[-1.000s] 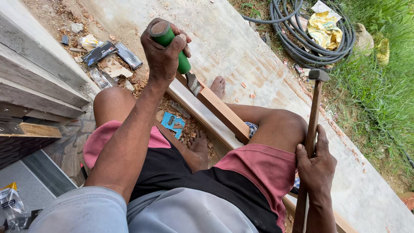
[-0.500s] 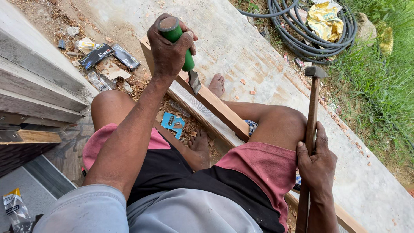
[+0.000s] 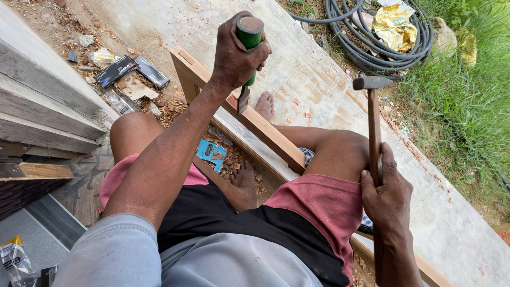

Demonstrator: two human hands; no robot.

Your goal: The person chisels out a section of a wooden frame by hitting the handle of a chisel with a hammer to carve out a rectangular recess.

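My left hand [image 3: 236, 53] is closed around the green handle of a chisel [image 3: 248, 37], held upright with its steel blade tip resting on a long wooden frame piece [image 3: 265, 133]. My right hand [image 3: 387, 194] grips the lower end of a hammer's wooden handle, with the hammer [image 3: 372, 127] raised upright and its metal head at the top. I sit over the wooden frame piece, one leg on each side, bare feet beside it. Wood chips lie on the ground around the wood.
Stacked timber planks [image 3: 42, 117] lie at the left. Flat packets and scraps [image 3: 125, 72] litter the dirt beyond my left knee. A coiled grey hose [image 3: 372, 48] with a yellow wrapper sits at the top right beside grass [image 3: 467, 106]. A blue packet [image 3: 210, 154] lies between my legs.
My view has shifted, so the scene sits further right. The left hand has kept the chisel on the wood, and the hammer stays raised in my right hand.
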